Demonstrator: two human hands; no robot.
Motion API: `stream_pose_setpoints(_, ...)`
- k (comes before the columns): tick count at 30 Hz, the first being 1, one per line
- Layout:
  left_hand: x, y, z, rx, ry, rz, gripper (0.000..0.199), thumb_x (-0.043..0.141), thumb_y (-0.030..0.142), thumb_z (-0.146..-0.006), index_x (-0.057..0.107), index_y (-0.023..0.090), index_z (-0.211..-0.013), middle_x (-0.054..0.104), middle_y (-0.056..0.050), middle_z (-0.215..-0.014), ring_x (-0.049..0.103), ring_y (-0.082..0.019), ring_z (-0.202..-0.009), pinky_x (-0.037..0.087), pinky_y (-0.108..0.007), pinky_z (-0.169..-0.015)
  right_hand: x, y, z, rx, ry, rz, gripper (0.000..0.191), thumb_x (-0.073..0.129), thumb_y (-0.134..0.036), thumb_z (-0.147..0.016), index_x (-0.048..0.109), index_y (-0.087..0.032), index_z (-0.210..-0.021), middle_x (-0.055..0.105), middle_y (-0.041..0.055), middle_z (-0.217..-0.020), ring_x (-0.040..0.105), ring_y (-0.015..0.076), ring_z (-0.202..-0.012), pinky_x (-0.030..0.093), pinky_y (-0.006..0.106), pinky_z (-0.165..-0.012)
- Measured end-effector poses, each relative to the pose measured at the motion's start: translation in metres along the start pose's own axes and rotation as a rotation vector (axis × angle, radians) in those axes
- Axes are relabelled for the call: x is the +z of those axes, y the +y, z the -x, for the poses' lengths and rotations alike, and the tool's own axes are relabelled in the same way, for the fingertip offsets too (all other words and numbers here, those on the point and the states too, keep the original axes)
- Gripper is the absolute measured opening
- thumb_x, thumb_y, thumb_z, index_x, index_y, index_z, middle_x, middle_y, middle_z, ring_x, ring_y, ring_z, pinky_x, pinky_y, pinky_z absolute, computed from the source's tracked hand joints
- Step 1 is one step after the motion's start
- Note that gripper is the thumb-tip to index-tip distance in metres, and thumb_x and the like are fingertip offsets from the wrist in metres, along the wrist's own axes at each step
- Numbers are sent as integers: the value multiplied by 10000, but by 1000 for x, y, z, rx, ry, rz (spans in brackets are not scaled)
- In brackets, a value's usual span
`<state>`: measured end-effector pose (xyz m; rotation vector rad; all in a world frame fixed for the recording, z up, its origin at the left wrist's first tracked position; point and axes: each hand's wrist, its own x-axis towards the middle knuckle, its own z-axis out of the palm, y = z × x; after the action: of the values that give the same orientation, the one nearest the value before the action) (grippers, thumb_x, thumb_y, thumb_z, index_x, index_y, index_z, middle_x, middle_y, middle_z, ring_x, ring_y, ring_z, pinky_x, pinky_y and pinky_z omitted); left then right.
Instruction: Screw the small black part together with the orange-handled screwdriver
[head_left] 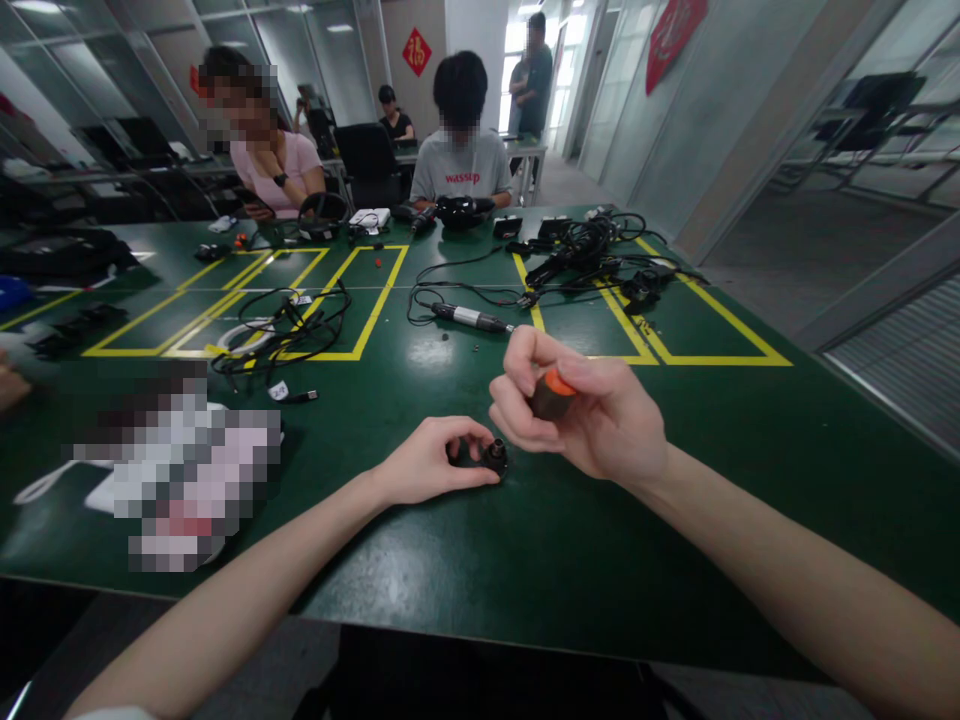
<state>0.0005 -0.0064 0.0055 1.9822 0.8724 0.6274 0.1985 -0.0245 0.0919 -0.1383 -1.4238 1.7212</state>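
My left hand (pixel 431 460) rests low over the green table, its thumb and fingers curled around a small black part (pixel 495 456). That part has a round end with a short raised post; the rest of it is partly hidden by the fingers. Just to the right and slightly higher, my right hand (pixel 592 410) is closed around a short, thick dark handle with an orange end (pixel 553 394). Fingers cover much of it, and no shaft shows. A gap remains between the handle and the black part.
Beyond my hands lies a grey-and-black pen-shaped electric screwdriver (pixel 469 317) with its cord. Black cables (pixel 300 325) lie at left, and a cable pile (pixel 592 255) at far right. Blurred-out items (pixel 202 470) sit at near left. Two people (pixel 461 130) sit across the table (pixel 420 560).
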Motion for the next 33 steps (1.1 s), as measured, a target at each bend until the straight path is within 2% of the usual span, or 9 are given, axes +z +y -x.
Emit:
stream_pose_setpoints(3,-1,1,0,-4,-14,-10,319,844,316,-800,761,147,-1058,676,2,-814,532,-115,-668,423,-238,-639,0,1,-3,-25,19,46,377,478,-389,-1025,544,-177,-721,489,-26,-629,391,100,-482,320,256,-483)
stream_pose_setpoints(7,0,0,0,-7,-8,-10,318,855,324,-791,764,151,-1041,667,15,-787,526,-111,-652,427,-237,-637,-1,2,-3,20,18,-17,465,432,-427,-1058,515,-183,-671,386,-52,-558,289,86,-453,239,233,-437)
stream_pose_setpoints(10,0,-1,0,-8,2,-9,300,864,335,-785,763,158,-1005,661,22,-766,531,-110,-648,434,-237,-641,-1,3,0,14,-4,-51,404,457,-507,-1027,494,-209,-758,317,-89,-520,229,86,-433,217,226,-438)
stream_pose_setpoints(13,1,-1,0,-5,-8,7,292,858,330,-793,758,155,-1004,663,25,-744,538,-109,-636,436,-237,-638,-1,3,1,13,-7,-60,268,515,-455,-986,474,-228,-849,345,-98,-534,223,93,-444,223,227,-455)
stream_pose_setpoints(16,1,-2,0,1,-31,23,302,834,329,-820,758,148,-1049,674,22,-718,559,-113,-624,431,-240,-631,0,2,0,2,16,-25,229,501,-390,-1007,498,-220,-854,435,-68,-584,293,102,-467,260,237,-470)
stream_pose_setpoints(20,1,-2,0,14,-42,46,322,825,309,-828,753,128,-1084,694,6,-753,605,-122,-650,429,-242,-631,1,1,-1,-2,37,25,384,461,-388,-1045,547,-181,-734,470,-24,-635,392,103,-496,313,259,-482)
stream_pose_setpoints(27,1,-2,-1,27,-27,40,238,834,301,-821,740,138,-966,658,34,-700,565,-104,-609,427,-233,-614,1,5,1,-12,17,23,494,521,-666,-983,512,-216,-778,315,-105,-508,237,76,-410,221,228,-415)
stream_pose_setpoints(30,1,-4,-1,41,-27,26,221,825,305,-830,741,144,-954,675,19,-728,579,-112,-627,431,-234,-614,0,6,2,-10,70,151,356,742,-474,-917,491,-230,-849,387,-132,-503,287,58,-377,242,206,-408)
stream_pose_setpoints(33,1,-4,-1,54,-33,24,212,817,319,-842,742,148,-943,699,1,-778,594,-119,-653,444,-239,-627,0,4,2,4,124,366,273,733,-318,-925,481,-235,-858,498,-109,-531,464,87,-413,355,220,-449)
